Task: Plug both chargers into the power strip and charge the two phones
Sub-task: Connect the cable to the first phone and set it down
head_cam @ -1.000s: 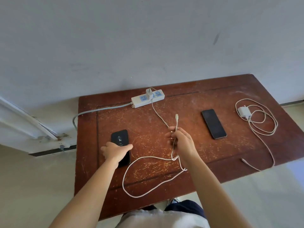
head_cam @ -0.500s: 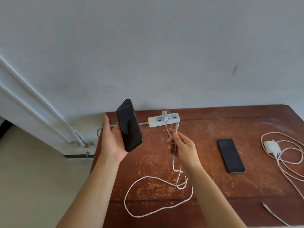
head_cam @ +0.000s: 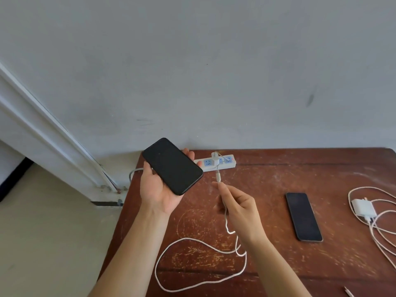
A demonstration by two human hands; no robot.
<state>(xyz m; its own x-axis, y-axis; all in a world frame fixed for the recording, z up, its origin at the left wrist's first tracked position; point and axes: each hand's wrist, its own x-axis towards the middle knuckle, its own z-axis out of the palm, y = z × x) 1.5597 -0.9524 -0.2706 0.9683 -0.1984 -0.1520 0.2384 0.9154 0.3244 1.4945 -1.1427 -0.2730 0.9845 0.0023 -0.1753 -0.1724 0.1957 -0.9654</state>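
My left hand [head_cam: 157,187] holds a black phone [head_cam: 172,166] screen up, lifted above the table's left back corner. My right hand [head_cam: 237,207] pinches the white charging cable [head_cam: 192,240] just below its plug tip, which points up toward the phone, a short gap away. That cable runs from a white charger [head_cam: 215,157] plugged into the white power strip [head_cam: 229,162] at the back edge. A second black phone [head_cam: 303,216] lies flat on the right. The second white charger [head_cam: 363,207] lies unplugged at the far right amid its coiled cable [head_cam: 383,234].
The scratched brown wooden table [head_cam: 267,181] stands against a grey wall. The strip's grey cord [head_cam: 134,173] drops off the left edge. A white door frame [head_cam: 42,133] and beige floor lie to the left. A loose cable tip [head_cam: 348,292] shows at the bottom right.
My left hand lifted the black phone off the table and turned it from upright to screen up. My right hand kept hold of the cable end near the phone.
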